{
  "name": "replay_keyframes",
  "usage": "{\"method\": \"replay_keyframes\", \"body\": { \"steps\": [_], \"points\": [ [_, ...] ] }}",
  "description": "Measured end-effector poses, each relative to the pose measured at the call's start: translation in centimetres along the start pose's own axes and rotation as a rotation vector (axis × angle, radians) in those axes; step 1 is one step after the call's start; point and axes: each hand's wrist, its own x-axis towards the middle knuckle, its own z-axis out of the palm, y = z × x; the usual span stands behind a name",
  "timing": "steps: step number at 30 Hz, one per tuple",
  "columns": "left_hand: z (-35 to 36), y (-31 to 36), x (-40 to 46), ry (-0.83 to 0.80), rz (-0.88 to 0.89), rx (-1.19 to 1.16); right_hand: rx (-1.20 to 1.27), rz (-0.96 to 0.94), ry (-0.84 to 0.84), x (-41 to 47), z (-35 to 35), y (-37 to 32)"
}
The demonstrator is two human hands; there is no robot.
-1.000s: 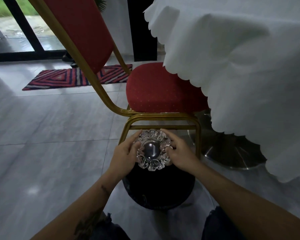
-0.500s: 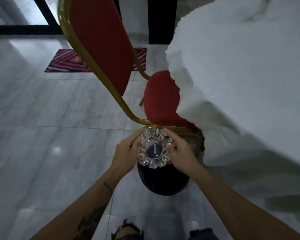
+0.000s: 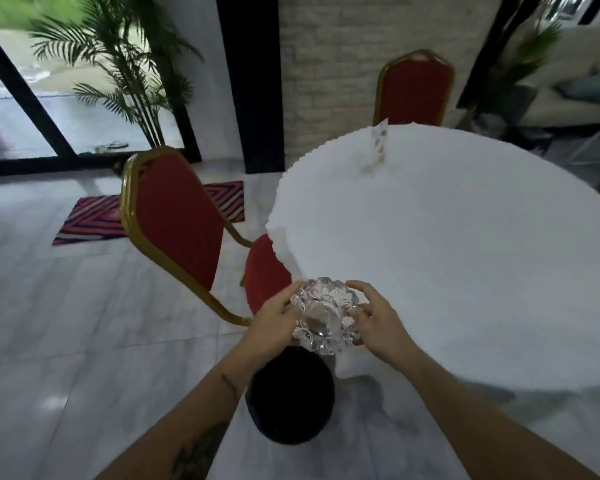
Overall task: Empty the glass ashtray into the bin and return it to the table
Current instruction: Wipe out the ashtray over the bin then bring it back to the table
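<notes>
Two hands: both hold one object, the glass ashtray [image 3: 323,317], from opposite sides.
Fingers, left: the fingers [image 3: 286,301] of the left hand [image 3: 272,323] are curled against the ashtray's left rim, gripping it.
Fingers, right: the fingers [image 3: 355,312] of the right hand [image 3: 378,322] are pressed on the right rim, the forefinger arched over the far edge; also gripping.
Ashtray, position: held in the air, above the dark round bin [image 3: 290,398] on the floor and just at the near-left edge of the table [image 3: 465,258]; it is not yet set down.
Ashtray, contents: the bowl looks clear, though blur prevents certainty.
Ashtray, material: thick pressed glass with a scalloped, notched rim; judged heavy for its size, rigid, smooth and likely slippery, and apt to chip or shatter if dropped on the tiled floor [image 3: 66,323].
Ashtray, hold: the notches of the rim offer the best purchase; a grip on opposite sides, as shown, should keep it level.
Table: round, covered by a white cloth with a scalloped hem; soft cloth should cushion the landing but may drag if the glass is slid.
Surroundings: a red chair [image 3: 174,216] with a gold frame stands to the left of the table, a second red chair [image 3: 414,88] at the far side, a striped rug [image 3: 94,220] far left.
</notes>
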Motion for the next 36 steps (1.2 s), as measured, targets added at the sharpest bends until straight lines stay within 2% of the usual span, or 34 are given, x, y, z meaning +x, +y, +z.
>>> {"method": "replay_keyframes", "body": {
  "steps": [3,6,10,13,18,29,36],
  "points": [
    [3.6,1.8,2.8,-0.003,-0.011,0.036,0.045,0.047,0.059,0.4,-4.5,0.5],
    [8.6,3.7,5.6,-0.042,-0.08,-0.029,0.054,0.083,0.096,1.3,-9.3,1.8],
    [16.3,6.0,9.6,-0.041,-0.137,-0.098,-0.033,0.142,0.031,4.0,-16.4,4.8],
    [21.2,7.4,12.8,-0.075,-0.112,0.033,-0.104,0.186,0.001,6.1,-20.7,7.2],
    [26.7,9.0,17.6,-0.025,-0.142,0.203,-0.167,0.236,-0.01,9.9,-25.6,10.1],
    [31.6,12.1,22.5,0.019,-0.068,0.336,-0.135,0.231,0.001,14.6,-30.3,12.0],
    [31.5,12.0,24.1,-0.003,-0.155,0.472,-0.184,0.175,0.013,15.1,-30.4,12.0]
  ]
}}
